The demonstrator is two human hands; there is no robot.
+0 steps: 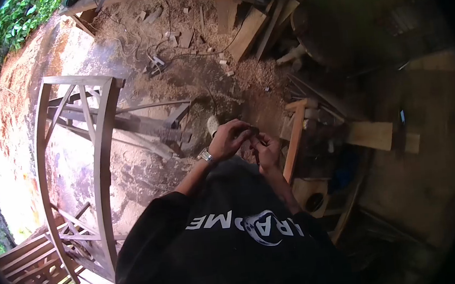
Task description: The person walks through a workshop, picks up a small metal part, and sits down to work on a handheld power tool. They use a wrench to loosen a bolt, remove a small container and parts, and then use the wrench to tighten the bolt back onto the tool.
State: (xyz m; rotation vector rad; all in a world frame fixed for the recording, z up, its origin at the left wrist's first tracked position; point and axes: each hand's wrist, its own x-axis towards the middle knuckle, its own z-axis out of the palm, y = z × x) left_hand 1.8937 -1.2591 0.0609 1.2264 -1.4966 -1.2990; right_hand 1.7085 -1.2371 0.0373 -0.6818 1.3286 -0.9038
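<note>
My left hand [230, 139], with a metal-banded watch [205, 156] on its wrist, is raised in front of my black shirt [215, 246]. Close beside it, my right hand [267, 150] has its fingers curled in a pinch. Both hands meet at a small dark object [254, 131] between the fingertips; its kind is too small and dim to make out. Below them a light-coloured shoe [213, 125] shows on the ground.
On the left stands a curved wooden frame [101, 153] with cross braces. Sawdust and wood offcuts [186, 39] litter the floor, where a cable also lies. Planks [248, 34] lean at the back. To the right are an upright wooden piece [295, 141] and a board [370, 135].
</note>
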